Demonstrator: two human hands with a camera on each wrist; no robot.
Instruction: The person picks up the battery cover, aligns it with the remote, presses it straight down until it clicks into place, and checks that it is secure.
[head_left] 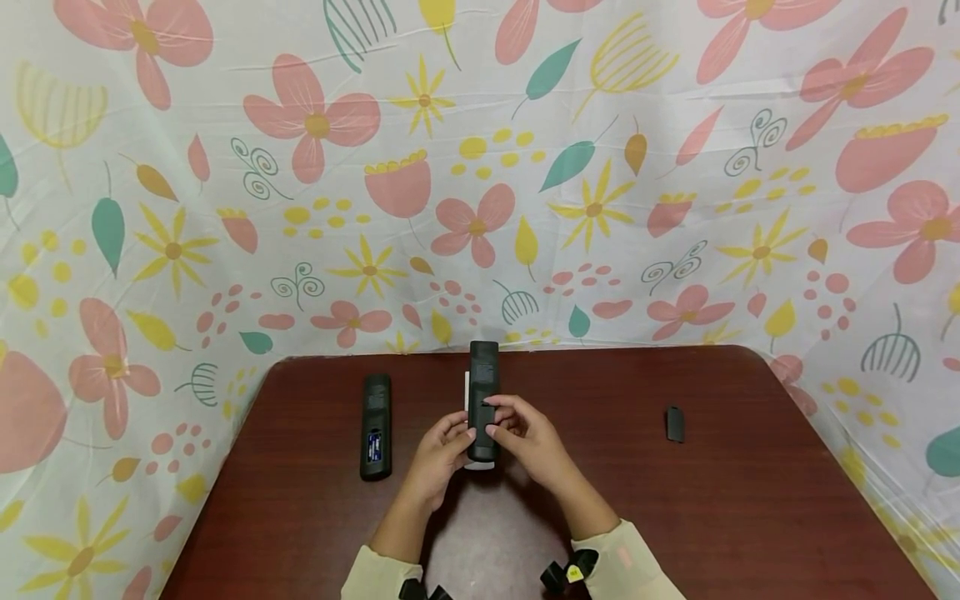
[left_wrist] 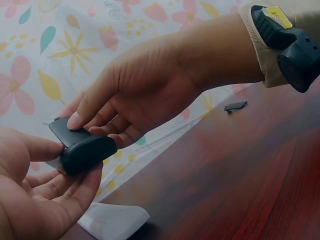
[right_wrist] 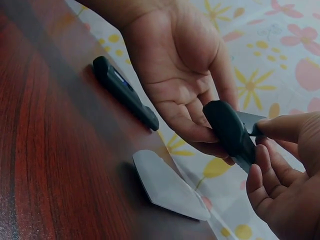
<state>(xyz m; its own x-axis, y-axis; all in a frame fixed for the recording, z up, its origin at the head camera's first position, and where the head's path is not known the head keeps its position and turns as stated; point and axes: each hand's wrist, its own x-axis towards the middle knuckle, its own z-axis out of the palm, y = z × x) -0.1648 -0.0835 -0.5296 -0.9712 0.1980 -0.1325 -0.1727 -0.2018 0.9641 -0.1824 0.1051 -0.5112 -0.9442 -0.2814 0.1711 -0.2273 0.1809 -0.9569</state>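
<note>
A black remote [head_left: 483,375] hangs back side up above the table, between both hands. My left hand [head_left: 437,461] grips its left side; in the right wrist view the left fingers [right_wrist: 192,127] curl under the remote [right_wrist: 227,130]. My right hand [head_left: 536,442] pinches a thin dark cover [left_wrist: 67,131], thumb on its face, with other fingers against the remote [left_wrist: 87,155]. The cover stands tilted at the remote's back; whether its edge is seated, I cannot tell. Below the remote lies a white object [right_wrist: 170,187], mostly hidden in the head view.
On the left of the brown table [head_left: 300,517] lies a second black remote [head_left: 377,392], its compartment uncovered with blue batteries [head_left: 374,446] inside. A small black cover [head_left: 675,425] lies at the right. Behind the table hangs a flowered cloth [head_left: 480,125].
</note>
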